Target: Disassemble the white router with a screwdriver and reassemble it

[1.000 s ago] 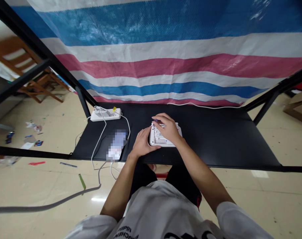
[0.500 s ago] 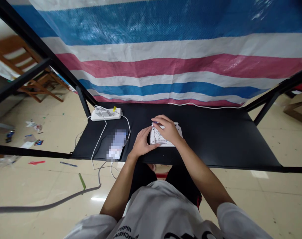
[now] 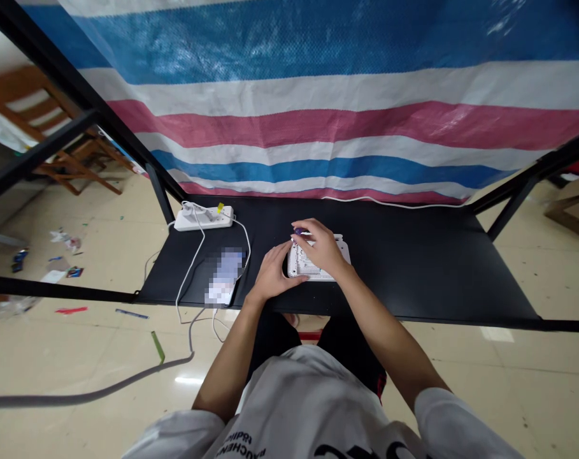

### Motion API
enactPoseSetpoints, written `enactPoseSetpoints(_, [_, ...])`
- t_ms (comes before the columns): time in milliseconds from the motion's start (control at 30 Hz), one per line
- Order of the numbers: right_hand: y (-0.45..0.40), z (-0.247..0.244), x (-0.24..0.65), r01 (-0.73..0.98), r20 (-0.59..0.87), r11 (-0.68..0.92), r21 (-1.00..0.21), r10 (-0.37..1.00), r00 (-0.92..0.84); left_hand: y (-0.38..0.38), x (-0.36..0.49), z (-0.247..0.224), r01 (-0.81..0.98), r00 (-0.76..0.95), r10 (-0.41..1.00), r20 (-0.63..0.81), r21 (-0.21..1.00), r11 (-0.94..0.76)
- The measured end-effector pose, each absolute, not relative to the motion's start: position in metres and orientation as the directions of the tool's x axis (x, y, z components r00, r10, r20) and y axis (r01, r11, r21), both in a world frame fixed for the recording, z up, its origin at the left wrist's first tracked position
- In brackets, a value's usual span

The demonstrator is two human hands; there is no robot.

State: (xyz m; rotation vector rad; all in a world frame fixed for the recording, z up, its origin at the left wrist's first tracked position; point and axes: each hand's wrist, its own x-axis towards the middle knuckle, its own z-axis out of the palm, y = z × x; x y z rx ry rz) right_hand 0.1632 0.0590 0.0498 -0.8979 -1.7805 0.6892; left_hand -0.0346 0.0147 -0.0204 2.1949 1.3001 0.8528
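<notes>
A white perforated board [image 3: 325, 274] lies on the black table [image 3: 413, 255], in front of my body. My left hand [image 3: 274, 273] grips its left side, with the thumb on the near edge and the fingers towards the far left corner. Over the board's far left part is my right hand [image 3: 321, 245], its thumb and fingertips closed round a small purple thing [image 3: 298, 231] at that corner. What the purple thing is cannot be made out. My right hand and wrist hide part of the board.
On the table's left side are a white power strip [image 3: 203, 218] with cables and a phone [image 3: 226, 277], its screen blurred. A striped sheet [image 3: 318, 127] hangs behind the table. Black frame bars [image 3: 159, 194] rise at both ends.
The fingers of my right hand have shifted slightly, and more of the purple thing shows between them. My left hand and the board are almost unmoved.
</notes>
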Motion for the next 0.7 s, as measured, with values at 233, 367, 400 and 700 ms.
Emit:
enactPoseSetpoints(233, [0.061, 0.048, 0.164, 0.285, 0.511, 0.562, -0.776, 0.826, -0.238, 0.015, -0.034, -0.022, 0.615, 0.359, 0.89, 0.281, 0.645, -0.452])
enactPoseSetpoints(367, [0.06, 0.048, 0.161, 0.276, 0.518, 0.568, -0.776, 0.822, -0.236, 0.014, -0.034, -0.021, 0.614, 0.361, 0.887, 0.287, 0.643, -0.458])
enactPoseSetpoints(400, [0.06, 0.05, 0.162, 0.274, 0.528, 0.58, -0.767, 0.814, -0.242, 0.014, -0.034, -0.02, 0.613, 0.36, 0.888, 0.286, 0.645, -0.456])
enactPoseSetpoints(700, [0.061, 0.081, 0.173, 0.26, 0.609, 0.625, -0.736, 0.779, -0.148, 0.013, -0.035, -0.019, 0.594, 0.324, 0.903, 0.28, 0.683, -0.425])
